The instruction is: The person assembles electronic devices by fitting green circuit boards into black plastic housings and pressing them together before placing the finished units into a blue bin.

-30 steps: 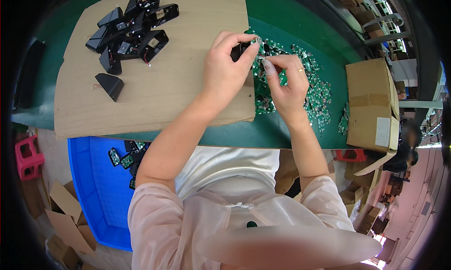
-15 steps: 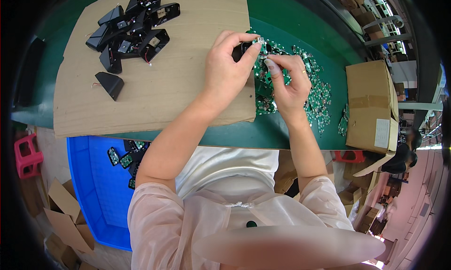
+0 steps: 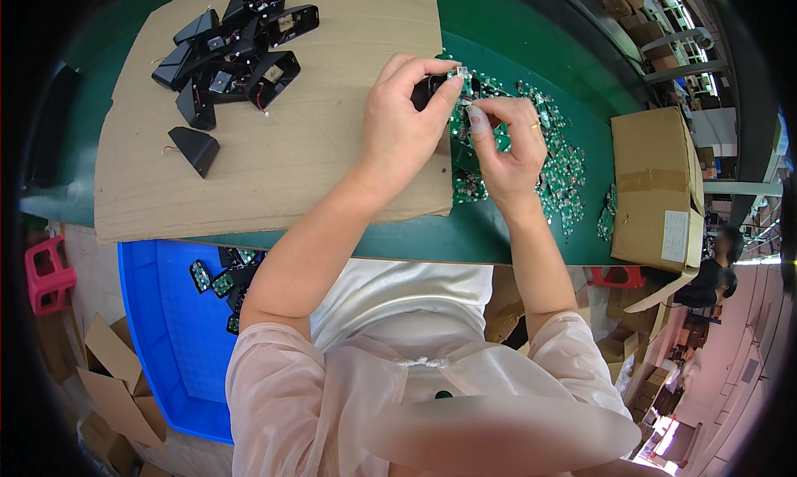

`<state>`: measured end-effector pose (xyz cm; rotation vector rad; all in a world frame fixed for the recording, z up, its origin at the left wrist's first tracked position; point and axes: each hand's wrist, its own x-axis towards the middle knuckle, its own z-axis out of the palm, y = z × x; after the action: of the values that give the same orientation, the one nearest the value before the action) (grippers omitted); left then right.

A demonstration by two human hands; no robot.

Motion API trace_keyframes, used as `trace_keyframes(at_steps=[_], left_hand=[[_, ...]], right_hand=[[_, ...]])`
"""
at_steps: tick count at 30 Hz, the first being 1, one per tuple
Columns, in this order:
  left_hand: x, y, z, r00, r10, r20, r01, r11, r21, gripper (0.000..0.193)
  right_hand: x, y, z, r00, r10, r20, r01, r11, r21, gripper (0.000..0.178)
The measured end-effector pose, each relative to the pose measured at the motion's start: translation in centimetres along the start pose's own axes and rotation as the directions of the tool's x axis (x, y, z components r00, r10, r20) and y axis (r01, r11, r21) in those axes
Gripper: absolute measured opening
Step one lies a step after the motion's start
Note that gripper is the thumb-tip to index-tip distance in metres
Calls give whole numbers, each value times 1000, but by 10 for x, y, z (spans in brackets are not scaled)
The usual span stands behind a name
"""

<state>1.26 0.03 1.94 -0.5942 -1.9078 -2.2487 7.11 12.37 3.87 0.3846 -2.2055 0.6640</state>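
Workbench (image 3: 498,24), green-topped, extending past the cardboard sheet on the visible sides.
Cardboard sheet (image 3: 274,161), brown, lying flat on the bench; landmark for all places below.
Bin (image 3: 183,344), blue plastic, below the near edge of the cardboard sheet, toward its left; several black units with green boards (image 3: 222,284) lie in it.
Carton (image 3: 652,166), brown, pale label on its side, well to the right of the cardboard sheet.
Stool (image 3: 51,282), pinkish-red plastic, on the floor left of and below the cardboard sheet.
Loose circuit boards (image 3: 564,157), green, many, in a dense spread just beyond the right edge of the cardboard sheet.
Heap of black housings (image 3: 237,49), wedge-shaped, some with open sides up, on the upper left of the cardboard sheet.
Left hand (image 3: 403,112), over the right edge of the cardboard sheet, thumb and forefinger gripping the held housing.
Right hand (image 3: 513,149), just right of the cardboard sheet, thumb and forefinger pinched together beside the held housing; what lies between the tips is too small to tell. A ring (image 3: 535,127) is on one finger.
Single housing (image 3: 195,151), black, wedge-shaped, alone on the left part of the cardboard sheet, thin reddish wire (image 3: 169,150) at its left.
Held housing (image 3: 426,91), black, above the right edge of the cardboard sheet, partly hidden by the left hand.
Silvery connector (image 3: 462,72), at the left fingertips, right of the cardboard sheet.
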Motion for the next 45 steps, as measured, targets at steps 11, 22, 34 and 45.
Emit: trace_keyframes(at_steps=[11, 22, 34, 45], left_hand=[[-2, 5, 1, 1000, 14, -15, -14, 999, 32, 12], [-1, -1, 2, 996, 87, -24, -87, 996, -1, 12], [-2, 0, 3, 1000, 17, 5, -17, 999, -48, 11], [-6, -2, 5, 998, 66, -23, -68, 993, -93, 12]], right_hand=[[-2, 3, 3, 997, -73, -11, 71, 991, -111, 19], [2, 9, 1, 968, -248, 42, 251, 950, -183, 24], [-13, -1, -6, 867, 481, 132, -498, 813, 304, 51], [-1, -23, 12, 620, 723, 306, -718, 364, 593, 30]])
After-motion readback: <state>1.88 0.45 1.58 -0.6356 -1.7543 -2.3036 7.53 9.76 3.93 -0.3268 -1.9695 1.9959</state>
